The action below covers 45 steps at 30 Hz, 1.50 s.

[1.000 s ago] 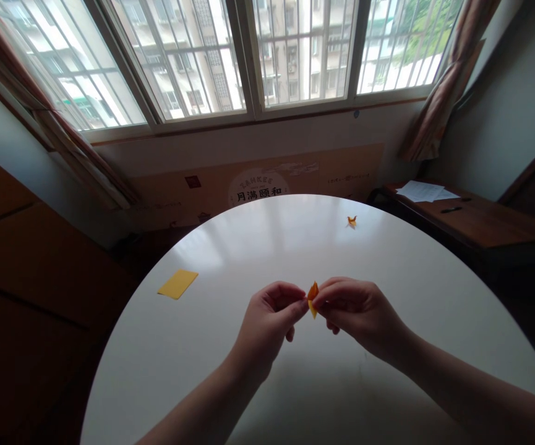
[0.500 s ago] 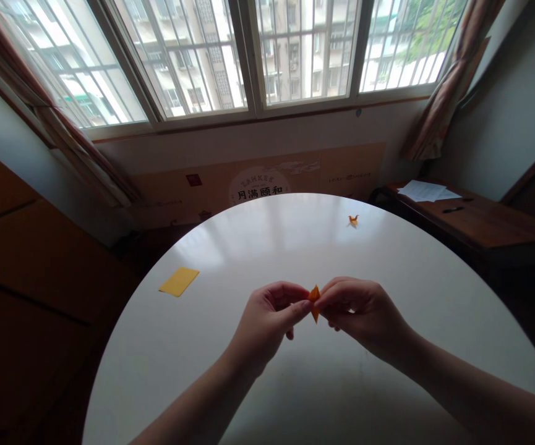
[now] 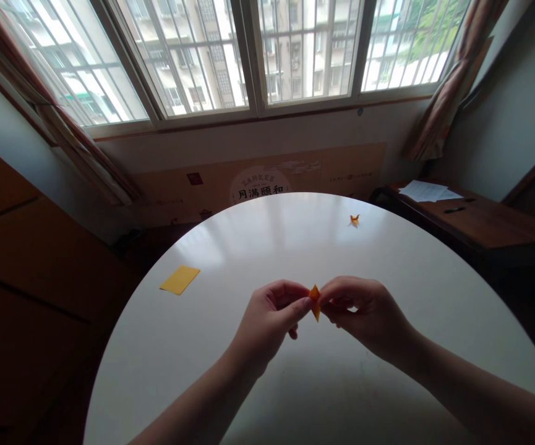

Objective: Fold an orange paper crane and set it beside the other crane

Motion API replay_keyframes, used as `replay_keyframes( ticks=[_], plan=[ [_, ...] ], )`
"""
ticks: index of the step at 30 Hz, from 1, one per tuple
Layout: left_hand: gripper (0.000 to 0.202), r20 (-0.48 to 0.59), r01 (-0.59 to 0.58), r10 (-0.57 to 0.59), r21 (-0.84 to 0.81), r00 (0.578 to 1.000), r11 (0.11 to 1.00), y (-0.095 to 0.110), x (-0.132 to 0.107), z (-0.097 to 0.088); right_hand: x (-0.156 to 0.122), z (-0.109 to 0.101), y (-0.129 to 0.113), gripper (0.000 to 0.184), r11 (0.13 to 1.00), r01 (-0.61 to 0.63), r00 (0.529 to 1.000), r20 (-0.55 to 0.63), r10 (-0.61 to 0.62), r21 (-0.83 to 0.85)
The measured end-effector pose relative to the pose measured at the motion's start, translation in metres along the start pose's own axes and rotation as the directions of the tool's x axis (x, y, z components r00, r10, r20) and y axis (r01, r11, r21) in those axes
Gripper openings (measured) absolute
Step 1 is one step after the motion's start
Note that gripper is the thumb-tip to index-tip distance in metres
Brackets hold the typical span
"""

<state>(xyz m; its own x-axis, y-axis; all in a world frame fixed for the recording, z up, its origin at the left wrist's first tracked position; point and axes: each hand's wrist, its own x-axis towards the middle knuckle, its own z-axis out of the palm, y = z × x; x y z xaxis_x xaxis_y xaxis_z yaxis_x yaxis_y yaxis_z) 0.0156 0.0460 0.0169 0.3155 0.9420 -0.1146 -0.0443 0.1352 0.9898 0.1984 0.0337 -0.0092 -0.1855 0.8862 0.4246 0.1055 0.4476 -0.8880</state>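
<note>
Over the middle of the white round table (image 3: pixel 193 358), a small piece of folded orange paper (image 3: pixel 315 301) is held up between both hands. It has pointed ends at top and bottom. My left hand (image 3: pixel 274 315) pinches its left side between thumb and fingers. From the other side, my right hand (image 3: pixel 364 309) grips its right edge with closed fingertips. Part of the paper is hidden behind the fingers. Farther back on the table stands a small orange folded paper crane (image 3: pixel 354 220). Yellow paper (image 3: pixel 180 280) lies flat on the left.
A wooden side table (image 3: pixel 490 222) at the right holds white sheets (image 3: pixel 427 190) and a dark pen (image 3: pixel 455 210). Behind the round table are a printed cardboard panel (image 3: pixel 341 164) and barred windows. An orange-brown cabinet (image 3: pixel 30 266) stands at the left.
The folded paper has turned slightly between my fingers, and my right fingertips have shifted a little on it. Both hands stay in nearly the same place.
</note>
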Motion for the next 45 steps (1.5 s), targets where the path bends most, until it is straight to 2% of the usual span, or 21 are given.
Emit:
replay_keyframes(
  ticks=[5, 11, 16, 19, 24, 31, 36, 39, 45],
  plan=[
    [0.03, 0.055, 0.054, -0.055, 0.013, 0.997, 0.998, -0.003, 0.001, 0.001, 0.0, 0.0, 0.001, 0.005, 0.998, 0.06, 0.998, -0.009, -0.06, -0.026],
    [0.028, 0.03, 0.101, -0.103, 0.066, 0.994, 0.993, -0.006, 0.002, 0.0, 0.001, 0.0, -0.002, 0.009, 0.992, 0.107, 0.994, 0.018, -0.106, -0.07],
    [0.026, 0.032, 0.146, -0.147, 0.034, 0.989, 0.989, -0.007, 0.003, -0.003, 0.002, -0.002, -0.006, 0.011, 0.994, 0.101, 0.994, 0.045, -0.099, -0.047],
    [0.024, 0.036, 0.15, -0.151, 0.022, 0.988, 0.988, -0.007, 0.004, -0.004, 0.001, -0.003, -0.005, 0.013, 0.999, 0.041, 0.998, 0.054, -0.042, 0.023],
    [0.024, 0.041, 0.131, -0.132, 0.029, 0.99, 0.991, -0.005, 0.004, -0.003, 0.0, -0.002, 0.001, 0.011, 0.972, -0.143, 0.99, 0.009, 0.144, 0.184],
    [0.026, -0.002, 0.029, -0.029, 0.157, 1.0, 0.987, -0.005, 0.003, -0.002, 0.003, -0.004, 0.006, 0.019, 0.948, -0.291, 0.955, 0.091, 0.281, 0.129],
    [0.031, 0.008, 0.012, -0.014, 0.21, 1.0, 0.978, -0.008, 0.004, -0.004, 0.005, -0.006, 0.01, 0.024, 0.904, -0.398, 0.911, 0.18, 0.37, 0.157],
    [0.031, 0.003, 0.023, -0.024, 0.203, 1.0, 0.979, -0.01, 0.005, -0.004, 0.006, -0.006, 0.009, 0.025, 0.906, -0.403, 0.908, 0.175, 0.379, 0.13],
    [0.028, 0.02, 0.073, -0.077, 0.129, 0.997, 0.989, -0.01, 0.007, -0.002, 0.004, -0.005, 0.005, 0.021, 0.944, -0.33, 0.937, 0.122, 0.326, 0.018]
  ],
)
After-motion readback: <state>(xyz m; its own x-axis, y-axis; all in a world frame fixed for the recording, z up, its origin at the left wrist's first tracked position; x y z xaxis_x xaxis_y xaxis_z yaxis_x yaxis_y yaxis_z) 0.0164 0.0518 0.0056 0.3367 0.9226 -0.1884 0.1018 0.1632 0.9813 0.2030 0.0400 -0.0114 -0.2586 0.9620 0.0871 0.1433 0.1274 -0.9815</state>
